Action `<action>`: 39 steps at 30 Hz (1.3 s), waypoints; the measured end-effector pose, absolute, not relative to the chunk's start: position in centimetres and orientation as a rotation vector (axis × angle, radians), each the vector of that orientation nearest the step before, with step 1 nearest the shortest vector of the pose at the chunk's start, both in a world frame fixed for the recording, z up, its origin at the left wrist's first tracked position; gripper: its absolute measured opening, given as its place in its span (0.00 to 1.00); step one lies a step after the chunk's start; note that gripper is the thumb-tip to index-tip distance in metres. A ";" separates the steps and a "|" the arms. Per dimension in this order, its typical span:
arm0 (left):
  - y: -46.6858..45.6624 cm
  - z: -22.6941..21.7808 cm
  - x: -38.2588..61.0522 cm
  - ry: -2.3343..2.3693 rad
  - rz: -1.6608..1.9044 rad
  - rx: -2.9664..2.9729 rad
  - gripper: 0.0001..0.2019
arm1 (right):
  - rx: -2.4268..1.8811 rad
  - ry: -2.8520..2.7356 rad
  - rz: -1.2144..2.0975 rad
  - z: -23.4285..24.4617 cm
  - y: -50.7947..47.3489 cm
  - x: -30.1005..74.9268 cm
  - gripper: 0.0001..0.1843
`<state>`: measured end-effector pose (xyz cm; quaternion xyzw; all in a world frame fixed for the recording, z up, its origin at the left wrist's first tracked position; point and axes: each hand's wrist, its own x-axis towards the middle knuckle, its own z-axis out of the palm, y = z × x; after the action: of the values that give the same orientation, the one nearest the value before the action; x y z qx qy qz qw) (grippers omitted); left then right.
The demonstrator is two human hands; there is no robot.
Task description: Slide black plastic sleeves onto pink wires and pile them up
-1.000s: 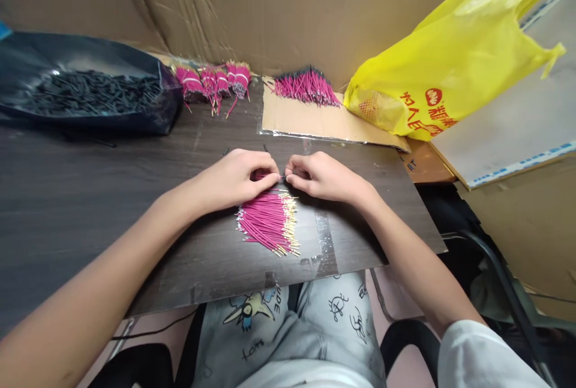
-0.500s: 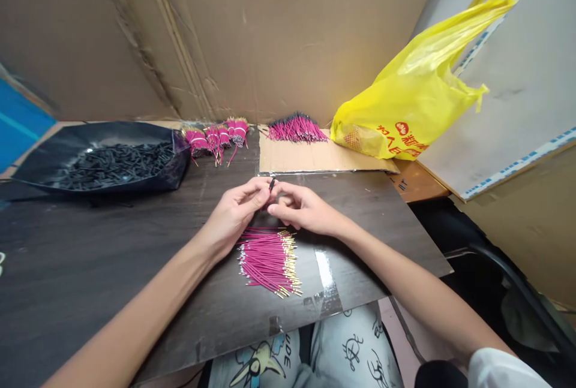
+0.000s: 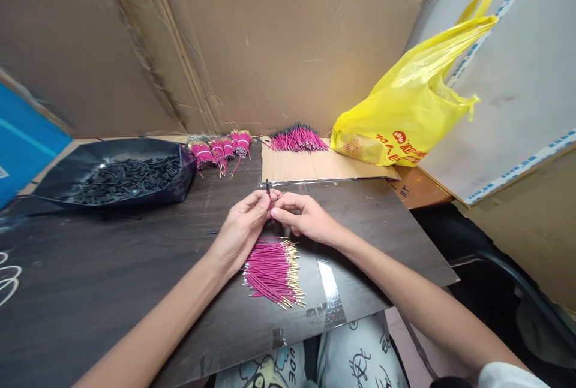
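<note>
My left hand (image 3: 240, 229) and my right hand (image 3: 300, 217) meet over the dark board (image 3: 135, 268), fingertips pinched together on one thin pink wire with a small black sleeve (image 3: 269, 188) standing up at its end. Just below the hands lies a loose pile of pink wires with gold tips (image 3: 272, 270). A black tray of small black sleeves (image 3: 117, 174) sits at the left rear.
Tied bundles of pink wires (image 3: 221, 149) lie by the tray. More sleeved pink wires (image 3: 297, 138) rest on a cardboard sheet (image 3: 324, 166) at the back. A yellow plastic bag (image 3: 418, 106) stands at the right rear. Cardboard walls enclose the back.
Both hands have lifted off the pile and moved away from me. The wire, held level a second ago, now points up with the black sleeve on top. The camera has tilted up.
</note>
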<state>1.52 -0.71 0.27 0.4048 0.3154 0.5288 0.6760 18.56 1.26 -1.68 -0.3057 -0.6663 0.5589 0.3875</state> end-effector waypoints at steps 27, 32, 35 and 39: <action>0.2 -0.5 0.5 1.135 1.257 1.456 0.17 | -0.802 -1.319 1.788 -1.4 1.1 18.4 0.13; 0.3 -0.7 0.4 1.169 1.233 1.486 0.17 | -0.828 -1.334 1.725 -1.3 1.3 18.9 0.14; 0.4 -0.7 0.3 1.175 1.220 1.516 0.16 | -0.907 -1.424 1.650 -1.5 1.3 18.9 0.12; 0.5 -0.7 0.3 1.131 1.227 1.561 0.15 | -0.961 -1.567 1.509 -1.9 1.1 18.8 0.10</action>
<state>0.35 0.46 -0.66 0.6213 0.4504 0.4885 0.4153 18.78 1.08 -1.91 -0.3749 -0.6115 0.5889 0.3724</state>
